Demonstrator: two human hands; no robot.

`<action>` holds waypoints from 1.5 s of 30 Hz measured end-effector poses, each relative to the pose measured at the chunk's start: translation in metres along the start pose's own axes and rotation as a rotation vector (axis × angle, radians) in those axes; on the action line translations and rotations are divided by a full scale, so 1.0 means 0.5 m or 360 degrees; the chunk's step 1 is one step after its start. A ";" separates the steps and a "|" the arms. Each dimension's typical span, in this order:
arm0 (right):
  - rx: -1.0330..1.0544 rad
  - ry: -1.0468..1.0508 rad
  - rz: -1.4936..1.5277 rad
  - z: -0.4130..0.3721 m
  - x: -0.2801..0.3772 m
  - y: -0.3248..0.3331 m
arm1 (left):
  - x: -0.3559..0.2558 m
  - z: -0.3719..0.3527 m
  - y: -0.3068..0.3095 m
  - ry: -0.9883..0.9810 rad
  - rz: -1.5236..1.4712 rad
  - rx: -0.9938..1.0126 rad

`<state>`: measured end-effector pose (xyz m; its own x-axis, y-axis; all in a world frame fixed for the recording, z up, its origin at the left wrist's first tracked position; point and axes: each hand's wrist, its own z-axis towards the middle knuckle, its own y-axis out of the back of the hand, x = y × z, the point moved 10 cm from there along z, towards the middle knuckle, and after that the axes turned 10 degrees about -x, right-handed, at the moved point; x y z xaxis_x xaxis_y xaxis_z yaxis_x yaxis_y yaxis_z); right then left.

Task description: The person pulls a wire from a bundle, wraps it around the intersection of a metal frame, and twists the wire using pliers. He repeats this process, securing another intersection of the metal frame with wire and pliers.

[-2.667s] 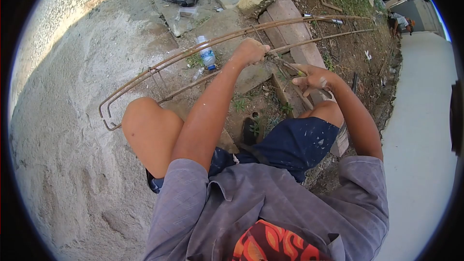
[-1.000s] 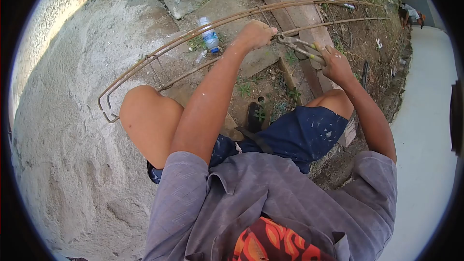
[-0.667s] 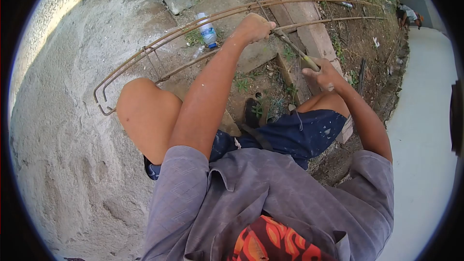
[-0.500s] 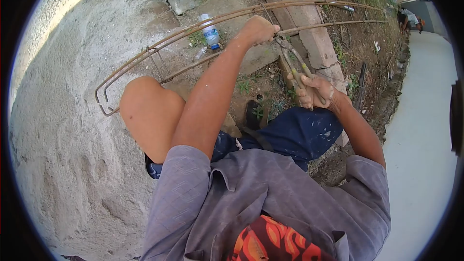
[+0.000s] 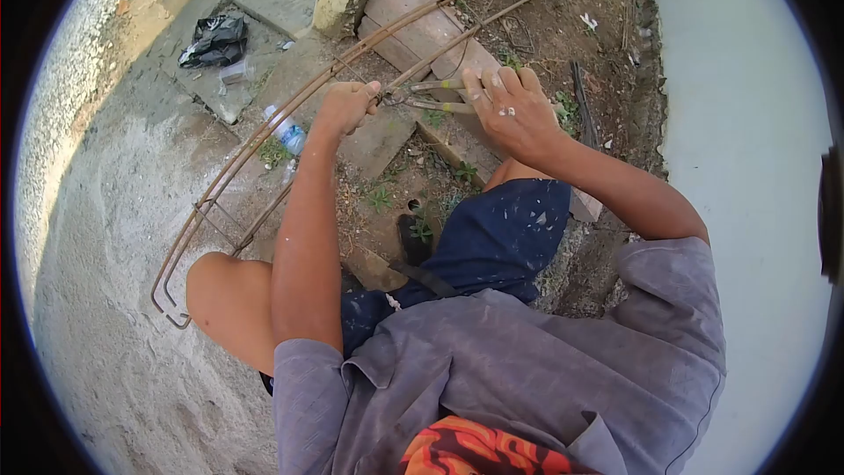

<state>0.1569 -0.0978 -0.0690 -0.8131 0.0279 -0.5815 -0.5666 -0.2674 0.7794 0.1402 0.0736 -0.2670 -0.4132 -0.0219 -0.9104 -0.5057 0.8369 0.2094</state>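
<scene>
A long, narrow rebar frame point(image 5: 387, 33) of rusty rods runs diagonally in front of me, with thin cross stirrups point(image 5: 224, 222) joining the rods. My left hand point(image 5: 345, 109) is closed round its near rod, close to a stirrup. My right hand point(image 5: 514, 116) grips steel pincers point(image 5: 453, 108) by their yellow-marked handles, palm turned down. The handles stand apart, one above the other. At the rod and stirrup, just beside my left fingers, are the pincers' jaws; whether they bite on wire is too small to tell.
Concrete blocks point(image 5: 396, 16) lie under the frame's far part. A plastic bottle point(image 5: 286, 130) and a black plastic bag point(image 5: 215, 41) are on the ground to the left. A white wall point(image 5: 747, 167) bounds the right side. My bent knee point(image 5: 230, 303) is beside the frame's near end.
My right hand has risen from near my thigh and turned palm down, swinging the pincers nearly level. The left hand stays on the rod. My view has shifted right.
</scene>
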 end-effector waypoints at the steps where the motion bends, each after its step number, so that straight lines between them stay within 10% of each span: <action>1: 0.0098 -0.0023 0.0027 -0.012 -0.006 -0.018 | 0.007 0.005 -0.001 0.0007 0.0002 0.0004; 6: 0.1123 -0.0590 0.0681 -0.113 -0.011 -0.189 | 0.002 0.002 -0.007 0.0010 -0.0037 -0.0001; 10: 0.1795 -0.2250 0.3626 -0.200 0.185 -0.192 | 0.015 -0.002 -0.002 0.0067 -0.0081 -0.0001; 17: 0.1489 -0.2097 0.3260 -0.207 0.150 -0.204 | -0.003 -0.003 0.003 0.0040 0.0033 0.0011; 24: 0.1279 -0.2037 0.4282 -0.183 0.195 -0.172 | -0.107 -0.057 0.091 -0.0632 0.0745 -0.0698; 27: 0.1272 -0.2077 0.3677 -0.183 0.217 -0.172 | -0.078 -0.093 0.052 0.0024 0.0560 -0.0071; 32: 0.1267 -0.2218 0.3094 -0.203 0.239 -0.177 | 0.016 -0.116 -0.060 0.0051 0.0015 0.0096; 36: 0.1215 -0.2327 0.3517 -0.206 0.252 -0.139 | 0.024 -0.127 -0.061 0.0050 0.0012 0.0351; 39: 0.1273 -0.2379 0.3624 -0.189 0.265 -0.106 | 0.019 -0.121 -0.010 -0.0262 0.0930 0.0045; 45: 0.1656 -0.1997 0.2764 -0.211 0.298 -0.160 | -0.049 -0.173 0.095 -0.0394 0.1155 -0.0932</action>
<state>0.0954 -0.1739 -0.2426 0.1401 0.8394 0.5252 0.9190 -0.3076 0.2465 0.0606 0.0665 -0.2039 -0.6363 0.5655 -0.5247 -0.5157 0.1941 0.8345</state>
